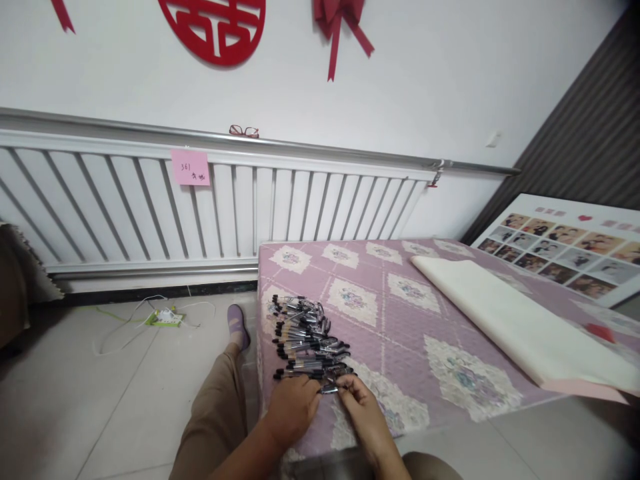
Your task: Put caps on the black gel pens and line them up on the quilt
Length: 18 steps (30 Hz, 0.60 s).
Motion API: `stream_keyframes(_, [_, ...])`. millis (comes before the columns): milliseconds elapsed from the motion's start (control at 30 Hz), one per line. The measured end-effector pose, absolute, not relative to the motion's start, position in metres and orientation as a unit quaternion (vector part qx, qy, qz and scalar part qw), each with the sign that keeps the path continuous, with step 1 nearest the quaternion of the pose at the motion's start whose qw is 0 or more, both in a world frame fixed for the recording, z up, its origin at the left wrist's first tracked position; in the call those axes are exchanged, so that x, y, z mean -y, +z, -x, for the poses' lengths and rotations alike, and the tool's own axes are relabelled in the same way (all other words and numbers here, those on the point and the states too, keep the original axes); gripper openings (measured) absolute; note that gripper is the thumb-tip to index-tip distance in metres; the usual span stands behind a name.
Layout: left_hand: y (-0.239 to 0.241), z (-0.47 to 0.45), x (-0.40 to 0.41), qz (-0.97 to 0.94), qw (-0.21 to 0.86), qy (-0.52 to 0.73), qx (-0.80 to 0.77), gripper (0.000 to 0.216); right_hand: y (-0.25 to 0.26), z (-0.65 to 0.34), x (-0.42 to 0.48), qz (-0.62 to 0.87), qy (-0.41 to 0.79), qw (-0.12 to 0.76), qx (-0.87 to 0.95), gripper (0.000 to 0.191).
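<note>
A long heap of pens point(305, 347) lies on the tabletop point(380, 340), near its left edge and reaching down toward the person's hands. They are slim, with clear or smoky barrels that look grey and silvery where the light catches them, and a few show a yellowish tint along the middle. Black ends line up fairly evenly on the left, while the right ends are ragged, dark and glossy with bright glints, some tilted across their neighbours. The heap gathers into loose clusters, one behind another, most pens pointing roughly left to right; where they overlap, single ones are too small to tell apart. At the near end, one pen point(329, 389) shows between the hands, dark at its left tip, with pale highlights on a shiny body. The right hand point(363, 410) pinches the right end of this pen between thumb and fingertips. The left hand point(295, 408) is curled beside its left tip, against the nearest part of the heap; its back hides the fingers, so whether it grips anything cannot be told. Beneath everything is a purple cloth point(360, 343) with cream floral diamonds.
</note>
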<state>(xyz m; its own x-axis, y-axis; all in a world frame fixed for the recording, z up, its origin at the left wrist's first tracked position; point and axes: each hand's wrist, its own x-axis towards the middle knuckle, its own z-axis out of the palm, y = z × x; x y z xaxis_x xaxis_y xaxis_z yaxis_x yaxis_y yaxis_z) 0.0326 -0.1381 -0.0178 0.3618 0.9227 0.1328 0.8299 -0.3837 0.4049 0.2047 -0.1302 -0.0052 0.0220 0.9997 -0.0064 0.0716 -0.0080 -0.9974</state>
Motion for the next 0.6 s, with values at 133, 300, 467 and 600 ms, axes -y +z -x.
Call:
stream_keyframes(133, [-0.019, -0.032, 0.138, -0.809, 0.139, 0.185, -0.541, 0.017, -0.005, -0.203, 0.128, 0.542, 0.475, 0.495, 0.485, 0.032])
stream_keyframes(300, [-0.02, -0.032, 0.138, -0.811, 0.133, 0.183, -0.539, 0.019, -0.013, -0.202, 0.129, 0.578, 0.446, 0.426, 0.534, 0.033])
stream_keyframes(467, [-0.018, -0.033, 0.138, -0.817, 0.118, 0.167, -0.539, 0.017, -0.013, -0.205, 0.131, 0.551, 0.487, 0.431, 0.523, 0.029])
stream_keyframes(600, [-0.018, -0.033, 0.138, -0.815, 0.124, 0.169, -0.54, 0.016, -0.007, -0.208, 0.13, 0.529, 0.492, 0.452, 0.524, 0.024])
